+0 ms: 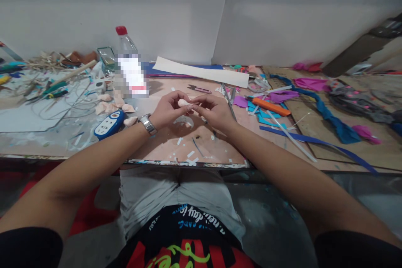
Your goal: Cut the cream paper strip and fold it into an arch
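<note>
Both hands meet over the middle of the table, above its front part. A small pale pink piece [184, 103] is pinched between them, its wider end at the fingers of my left hand [171, 109]. The fingertips of my right hand [211, 109] close on its narrow end. What the piece is made of is too small to tell. Below the hands a clear curved strip [184, 123] and small white scraps [191, 154] lie on the table [163, 144]. Several similar pale pink pieces [108, 106] lie to the left of my left wrist.
A red-capped bottle [127, 44] stands behind the blue-and-white power socket [109, 124]. Thread snips [199, 89] and a cream strip [201, 72] lie beyond the hands. An orange cutter [270, 106], blue strips and cardboard [320, 134] are on the right, pliers [52, 91] on the left.
</note>
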The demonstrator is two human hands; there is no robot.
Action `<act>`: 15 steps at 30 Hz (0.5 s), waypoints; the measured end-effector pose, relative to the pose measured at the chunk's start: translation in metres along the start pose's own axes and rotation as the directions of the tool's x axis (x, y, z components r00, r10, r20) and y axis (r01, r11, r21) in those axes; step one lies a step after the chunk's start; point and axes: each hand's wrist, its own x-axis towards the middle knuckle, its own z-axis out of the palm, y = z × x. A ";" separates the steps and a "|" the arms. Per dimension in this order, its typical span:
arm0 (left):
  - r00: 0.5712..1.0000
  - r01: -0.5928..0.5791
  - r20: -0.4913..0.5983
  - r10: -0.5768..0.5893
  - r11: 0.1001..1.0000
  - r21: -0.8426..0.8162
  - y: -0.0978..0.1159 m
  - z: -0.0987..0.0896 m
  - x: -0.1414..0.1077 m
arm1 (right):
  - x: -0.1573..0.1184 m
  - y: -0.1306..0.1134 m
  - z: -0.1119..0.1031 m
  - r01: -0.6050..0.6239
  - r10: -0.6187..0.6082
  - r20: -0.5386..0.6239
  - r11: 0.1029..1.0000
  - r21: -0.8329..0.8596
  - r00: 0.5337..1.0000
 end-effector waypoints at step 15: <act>0.999 0.044 -0.012 -0.044 0.998 -0.050 0.004 0.002 -0.001 | 0.000 -0.005 0.001 0.047 -0.050 -0.047 0.997 -0.065 0.998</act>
